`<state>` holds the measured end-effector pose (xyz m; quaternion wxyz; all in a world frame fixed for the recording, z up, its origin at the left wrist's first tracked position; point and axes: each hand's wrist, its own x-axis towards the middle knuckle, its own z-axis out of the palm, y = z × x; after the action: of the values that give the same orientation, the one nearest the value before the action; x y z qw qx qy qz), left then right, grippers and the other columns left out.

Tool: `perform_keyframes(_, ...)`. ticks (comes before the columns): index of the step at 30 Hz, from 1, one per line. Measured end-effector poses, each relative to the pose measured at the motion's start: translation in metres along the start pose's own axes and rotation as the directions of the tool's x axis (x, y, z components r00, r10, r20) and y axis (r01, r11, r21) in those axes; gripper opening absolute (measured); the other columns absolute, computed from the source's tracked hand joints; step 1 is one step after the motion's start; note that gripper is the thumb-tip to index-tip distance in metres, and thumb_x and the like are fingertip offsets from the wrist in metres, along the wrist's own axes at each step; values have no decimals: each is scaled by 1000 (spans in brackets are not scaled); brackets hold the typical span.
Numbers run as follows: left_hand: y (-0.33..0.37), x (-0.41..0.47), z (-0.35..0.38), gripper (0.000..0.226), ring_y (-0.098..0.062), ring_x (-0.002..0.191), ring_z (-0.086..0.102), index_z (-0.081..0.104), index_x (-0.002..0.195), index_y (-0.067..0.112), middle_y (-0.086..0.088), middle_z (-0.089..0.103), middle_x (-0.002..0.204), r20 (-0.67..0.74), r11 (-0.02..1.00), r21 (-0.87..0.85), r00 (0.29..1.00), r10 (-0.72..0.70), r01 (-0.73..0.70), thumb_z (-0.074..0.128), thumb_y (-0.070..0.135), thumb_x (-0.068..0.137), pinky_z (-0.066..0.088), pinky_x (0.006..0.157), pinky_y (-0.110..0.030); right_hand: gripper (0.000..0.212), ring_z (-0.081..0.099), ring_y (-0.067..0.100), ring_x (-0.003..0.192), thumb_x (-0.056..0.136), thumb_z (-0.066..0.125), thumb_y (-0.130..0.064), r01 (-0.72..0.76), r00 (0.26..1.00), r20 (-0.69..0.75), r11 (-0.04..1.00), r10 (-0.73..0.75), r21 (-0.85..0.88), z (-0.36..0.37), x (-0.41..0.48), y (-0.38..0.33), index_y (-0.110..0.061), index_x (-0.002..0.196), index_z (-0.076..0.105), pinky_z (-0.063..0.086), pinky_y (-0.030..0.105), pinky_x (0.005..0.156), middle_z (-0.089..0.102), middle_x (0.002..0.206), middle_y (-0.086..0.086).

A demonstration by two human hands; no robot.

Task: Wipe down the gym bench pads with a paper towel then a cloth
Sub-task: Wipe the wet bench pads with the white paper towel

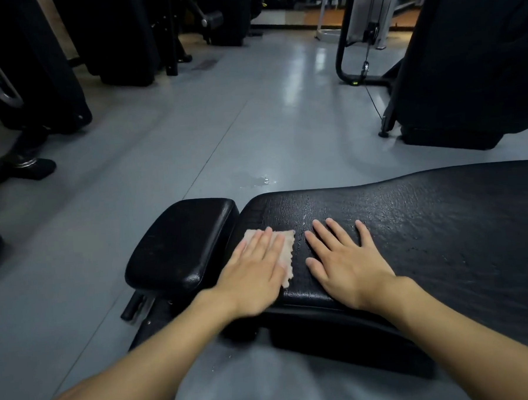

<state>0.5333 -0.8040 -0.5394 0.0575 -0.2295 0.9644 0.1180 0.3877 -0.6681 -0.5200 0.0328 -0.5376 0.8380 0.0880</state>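
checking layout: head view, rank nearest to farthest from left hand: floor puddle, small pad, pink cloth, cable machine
1. pink cloth, under the left hand
2. small pad, just left
3. floor puddle, ahead
4. cable machine, far back right

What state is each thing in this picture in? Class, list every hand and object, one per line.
left hand: flat, fingers straight, pressing on the cloth.
right hand: flat, fingers spread, resting bare on the long pad.
cloth: spread flat on the long pad, partly under the left hand.
long pad: cracked surface, glistening with droplets.
small pad: smooth, shiny.
floor: small wet patch beyond the pads.
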Motion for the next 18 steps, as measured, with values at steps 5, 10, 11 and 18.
perform_keyframes(5,-16,86,-19,59,-13,149,-16,-8,156,25,1,-15,163,53,994,-81,996,-71,75,9,41,102,-10,121,-37,91,-15,18,152,75,-23,-55,3,1000,-23,1000,-3,-1,-1,0,0,-26,159,-1,-11,59,117,-11,166,-4)
perform_keyframes(10,-23,129,-31,58,-17,150,-13,-5,157,25,-1,-12,164,54,986,-125,993,-108,114,11,40,102,-7,121,-38,90,-13,18,152,76,-21,-55,-2,999,-44,1000,2,6,0,0,-1,-27,158,1,-9,59,118,-9,167,-4)
perform_keyframes(11,-23,128,-30,58,-17,150,-13,-5,157,25,-1,-11,164,52,984,-135,992,-112,118,11,40,102,-7,121,-39,89,-12,18,152,76,-21,-55,-2,999,-40,1000,2,5,0,1,0,-28,158,1,-9,59,118,-9,167,-4)
perform_keyframes(18,-23,65,-10,59,-16,150,-14,-5,156,25,0,-13,164,21,984,-112,990,-139,141,11,43,102,-5,122,-42,91,-13,17,152,75,-24,-55,-7,1000,-18,1000,7,-21,2,0,-1,-27,158,-2,-8,59,118,-11,166,-5)
